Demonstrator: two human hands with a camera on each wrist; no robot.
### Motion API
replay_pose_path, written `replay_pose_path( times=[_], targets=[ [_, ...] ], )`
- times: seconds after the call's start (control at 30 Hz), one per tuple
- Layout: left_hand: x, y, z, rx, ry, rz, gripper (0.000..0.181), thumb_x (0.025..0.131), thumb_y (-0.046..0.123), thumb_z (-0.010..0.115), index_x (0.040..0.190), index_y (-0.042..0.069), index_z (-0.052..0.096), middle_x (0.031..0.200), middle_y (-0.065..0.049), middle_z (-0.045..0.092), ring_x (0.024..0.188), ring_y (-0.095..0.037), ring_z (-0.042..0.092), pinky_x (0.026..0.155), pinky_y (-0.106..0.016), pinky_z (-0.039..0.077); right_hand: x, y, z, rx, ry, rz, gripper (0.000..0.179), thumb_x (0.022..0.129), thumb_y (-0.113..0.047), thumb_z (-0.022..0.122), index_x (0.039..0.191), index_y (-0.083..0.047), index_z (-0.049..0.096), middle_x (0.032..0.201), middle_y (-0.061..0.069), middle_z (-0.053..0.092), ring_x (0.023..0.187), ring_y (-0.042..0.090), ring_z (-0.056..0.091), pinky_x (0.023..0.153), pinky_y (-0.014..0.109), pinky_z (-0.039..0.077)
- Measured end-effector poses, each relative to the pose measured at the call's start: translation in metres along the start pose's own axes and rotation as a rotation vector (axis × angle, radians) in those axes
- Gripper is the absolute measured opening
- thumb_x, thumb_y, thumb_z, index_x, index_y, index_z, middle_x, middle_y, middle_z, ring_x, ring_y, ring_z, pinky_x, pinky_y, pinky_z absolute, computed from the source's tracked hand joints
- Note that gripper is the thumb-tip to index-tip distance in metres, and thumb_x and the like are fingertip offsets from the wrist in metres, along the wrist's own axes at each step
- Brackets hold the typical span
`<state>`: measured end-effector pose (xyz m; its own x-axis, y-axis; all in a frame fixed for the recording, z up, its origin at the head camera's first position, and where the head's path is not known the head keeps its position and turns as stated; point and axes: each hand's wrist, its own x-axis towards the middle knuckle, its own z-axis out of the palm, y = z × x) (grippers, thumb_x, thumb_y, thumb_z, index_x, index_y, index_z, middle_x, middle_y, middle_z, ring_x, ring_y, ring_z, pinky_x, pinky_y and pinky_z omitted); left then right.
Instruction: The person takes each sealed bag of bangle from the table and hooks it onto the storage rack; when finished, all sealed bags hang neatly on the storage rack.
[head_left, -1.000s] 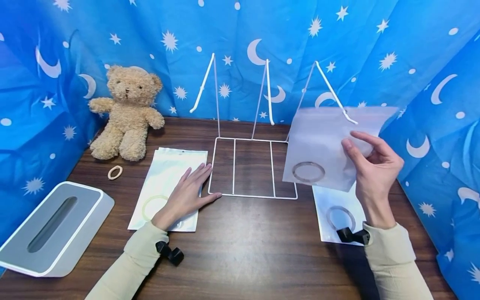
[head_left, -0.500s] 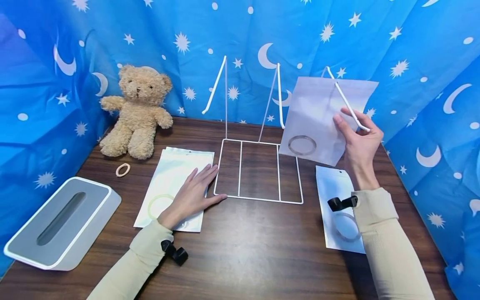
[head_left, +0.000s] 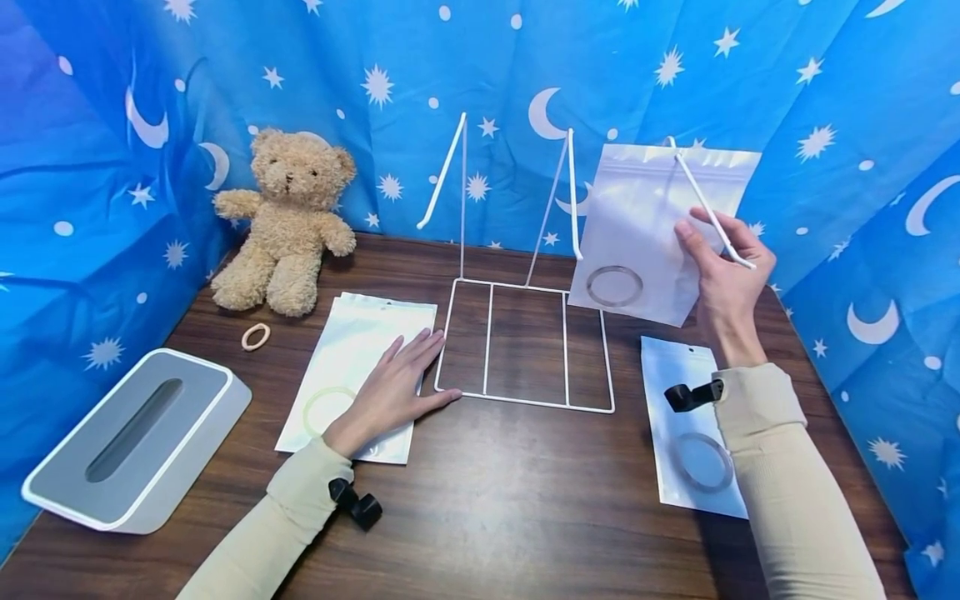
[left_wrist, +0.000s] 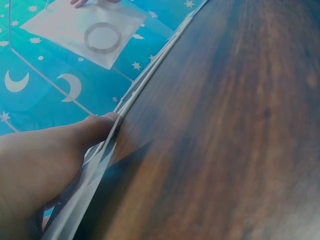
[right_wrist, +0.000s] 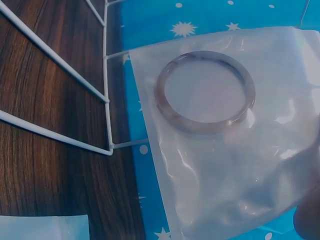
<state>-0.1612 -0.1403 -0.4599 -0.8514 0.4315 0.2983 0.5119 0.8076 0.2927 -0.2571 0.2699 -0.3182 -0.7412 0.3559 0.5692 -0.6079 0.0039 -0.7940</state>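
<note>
My right hand [head_left: 731, 271] pinches the right side of a clear-fronted white zip bag [head_left: 637, 225] between thumb and fingers. A brownish bangle [right_wrist: 205, 92] lies inside the bag's lower corner. The bag's top is at the right arm of a white wire display rack [head_left: 525, 402], and that arm passes out in front of the bag. My left hand [head_left: 393, 387] lies with fingers extended over a stack of white zip bags [head_left: 337, 350], the top one holding a pale green bangle [head_left: 315, 408]. Its thumb touches the rack's front left corner, also visible in the left wrist view.
Another zip bag [head_left: 686, 400] with a grey bangle [head_left: 703, 462] lies on the table under my right forearm. A teddy bear [head_left: 288, 217], a small wooden ring [head_left: 256, 337] and a grey tissue box [head_left: 135, 442] are at the left. Blue star-patterned cloth [head_left: 495, 50] surrounds the table.
My right hand has raised the bag and moved it back onto the rack's right arm; the bag now hangs further back along it. The left hand has stayed at the rack's corner.
</note>
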Motion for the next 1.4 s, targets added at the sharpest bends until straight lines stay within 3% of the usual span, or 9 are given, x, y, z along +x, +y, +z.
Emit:
replay_pose_path(
  times=[0.4, 0.6, 0.67, 0.73, 0.83, 0.9, 1.03, 1.2, 1.4],
  targets=[
    [0.000, 0.000, -0.001, 0.008, -0.002, -0.001, 0.089, 0.086, 0.066, 0.059, 0.148, 0.004, 0.042, 0.153, -0.009, 0.039, 0.143, -0.025, 0.028, 0.117, -0.049, 0.016, -0.001, -0.006, -0.006, -0.043, -0.068, 0.033, 0.035, 0.077, -0.005, 0.084, 0.109, 0.004, 0.073, 0.086, 0.012, 0.066, 0.066, 0.015, 0.038, 0.053, 0.022, 0.033],
    [0.000, 0.002, 0.001, -0.005, -0.004, 0.003, 0.089, 0.086, 0.065, 0.060, 0.148, 0.004, 0.042, 0.153, -0.010, 0.039, 0.143, -0.026, 0.029, 0.117, -0.049, 0.016, -0.014, -0.036, -0.016, -0.340, -0.257, 0.053, 0.033, 0.084, -0.011, 0.079, 0.115, -0.002, 0.073, 0.084, 0.010, 0.055, 0.054, 0.018, 0.030, 0.049, 0.026, 0.026],
    [0.000, 0.002, 0.002, -0.009, -0.008, 0.006, 0.089, 0.087, 0.066, 0.060, 0.149, 0.004, 0.041, 0.153, -0.010, 0.039, 0.143, -0.026, 0.029, 0.117, -0.049, 0.016, -0.020, -0.048, -0.023, -0.457, -0.328, 0.064, 0.034, 0.086, -0.013, 0.077, 0.119, -0.004, 0.071, 0.102, 0.010, 0.058, 0.064, 0.016, 0.046, 0.056, 0.018, 0.037],
    [0.000, 0.002, 0.002, -0.010, -0.011, 0.004, 0.089, 0.087, 0.066, 0.059, 0.149, 0.004, 0.041, 0.153, -0.009, 0.038, 0.143, -0.026, 0.029, 0.117, -0.049, 0.015, -0.027, -0.055, -0.034, -0.552, -0.378, 0.079, 0.038, 0.087, -0.014, 0.076, 0.124, -0.007, 0.069, 0.128, 0.008, 0.054, 0.094, 0.016, 0.058, 0.079, 0.016, 0.047],
    [-0.001, 0.003, 0.002, -0.003, -0.013, 0.002, 0.090, 0.086, 0.067, 0.059, 0.149, 0.005, 0.041, 0.153, -0.009, 0.038, 0.143, -0.025, 0.028, 0.117, -0.048, 0.014, -0.037, -0.060, -0.053, -0.679, -0.402, 0.099, 0.050, 0.087, -0.018, 0.076, 0.135, -0.016, 0.062, 0.151, -0.005, 0.036, 0.134, 0.018, 0.043, 0.107, 0.032, 0.039],
    [-0.001, 0.003, 0.001, 0.002, -0.013, 0.000, 0.090, 0.086, 0.067, 0.059, 0.149, 0.005, 0.041, 0.153, -0.009, 0.038, 0.143, -0.025, 0.029, 0.117, -0.048, 0.014, -0.046, -0.062, -0.066, -0.759, -0.392, 0.094, 0.055, 0.088, -0.021, 0.075, 0.140, -0.021, 0.056, 0.155, -0.008, 0.031, 0.141, 0.016, 0.031, 0.113, 0.043, 0.030],
    [-0.001, 0.003, 0.000, 0.003, -0.014, 0.001, 0.090, 0.086, 0.066, 0.059, 0.149, 0.004, 0.041, 0.153, -0.009, 0.038, 0.143, -0.026, 0.029, 0.117, -0.049, 0.015, -0.067, -0.067, -0.090, -0.935, -0.417, 0.135, 0.062, 0.092, -0.033, 0.070, 0.147, -0.020, 0.046, 0.154, 0.006, 0.036, 0.139, 0.033, 0.035, 0.106, 0.062, 0.031],
    [-0.001, 0.004, -0.002, 0.012, -0.009, -0.003, 0.089, 0.086, 0.065, 0.061, 0.148, 0.004, 0.042, 0.152, -0.010, 0.039, 0.143, -0.027, 0.030, 0.116, -0.050, 0.016, -0.094, -0.056, -0.119, -1.123, -0.525, 0.316, 0.068, 0.096, -0.045, 0.060, 0.145, -0.001, 0.042, 0.141, 0.034, 0.040, 0.119, 0.056, 0.044, 0.086, 0.070, 0.042],
    [-0.001, 0.005, -0.002, 0.001, -0.002, -0.002, 0.088, 0.086, 0.064, 0.062, 0.148, 0.004, 0.043, 0.152, -0.010, 0.040, 0.143, -0.026, 0.030, 0.117, -0.049, 0.016, -0.119, -0.031, -0.147, -1.294, -0.467, 0.490, 0.076, 0.094, -0.048, 0.061, 0.137, 0.012, 0.042, 0.133, 0.042, 0.036, 0.122, 0.059, 0.031, 0.096, 0.074, 0.027]
  ],
)
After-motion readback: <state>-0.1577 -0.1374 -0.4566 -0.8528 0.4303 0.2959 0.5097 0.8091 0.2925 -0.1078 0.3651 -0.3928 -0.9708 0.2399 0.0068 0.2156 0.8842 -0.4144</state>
